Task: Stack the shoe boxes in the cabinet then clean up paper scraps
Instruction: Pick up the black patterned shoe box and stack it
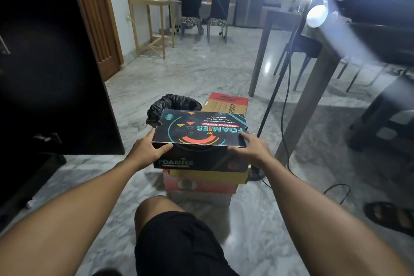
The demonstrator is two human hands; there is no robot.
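A black Foamies shoe box (201,132) with teal and orange print sits on top of a pile of boxes on the floor in front of me. My left hand (147,149) grips its left end and my right hand (248,149) grips its right end. Under it lie a yellow box (208,173) and a red box (199,185). Another red and brown shoe box (226,104) stands behind the pile. The dark cabinet (51,63) rises at my left, its inside hidden. No paper scraps show.
A bin lined with a black bag (170,105) stands just behind the pile. A wooden table (313,56) with chairs and a lamp stand with trailing cable (289,96) are at the right. A sandalled foot (389,213) is at the far right.
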